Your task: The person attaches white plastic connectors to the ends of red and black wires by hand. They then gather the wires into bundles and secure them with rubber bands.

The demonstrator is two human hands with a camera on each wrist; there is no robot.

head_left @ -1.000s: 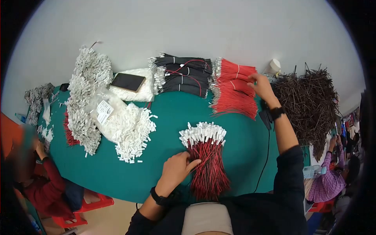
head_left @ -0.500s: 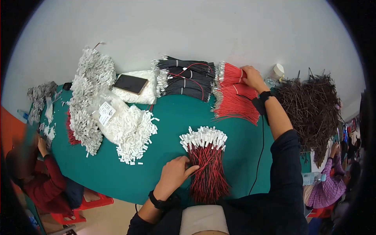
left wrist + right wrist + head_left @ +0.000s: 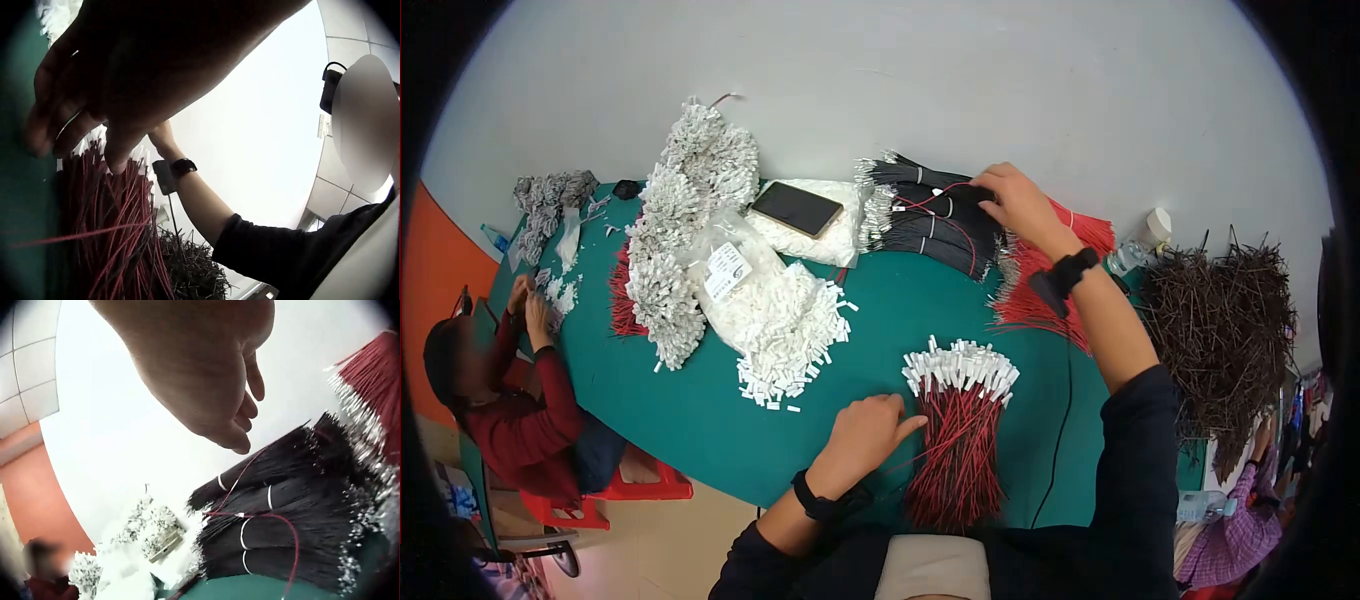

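Observation:
My right hand (image 3: pixel 1022 208) hangs over the right end of the black wire bundles (image 3: pixel 275 512), its fingers loosely bent with nothing between them. A thin red wire (image 3: pixel 290 534) loops across those bundles, its upper end close below the fingertips. To their right lie red wire bundles (image 3: pixel 1040 290), partly hidden by my right forearm. My left hand (image 3: pixel 865 440) is beside a bunch of red and black wires (image 3: pixel 955 450) with white connectors (image 3: pixel 962 368) at the far end. Its thumb reaches out over the bunch's left edge, and one stray red wire (image 3: pixel 81 235) sticks out there.
Loose white connectors (image 3: pixel 790 350) spill from a clear bag (image 3: pixel 725 260), beside a large white connector pile (image 3: pixel 670 230). A phone (image 3: pixel 797 208) lies on a white pack. Dark wires (image 3: pixel 1215 330) heap at the right, near a paper cup (image 3: pixel 1158 225). Another person (image 3: pixel 525 430) sits at left.
My right hand has left the red wire bundles and moved left over the black ones. The head view has turned left. My left hand stays by the wire bunch.

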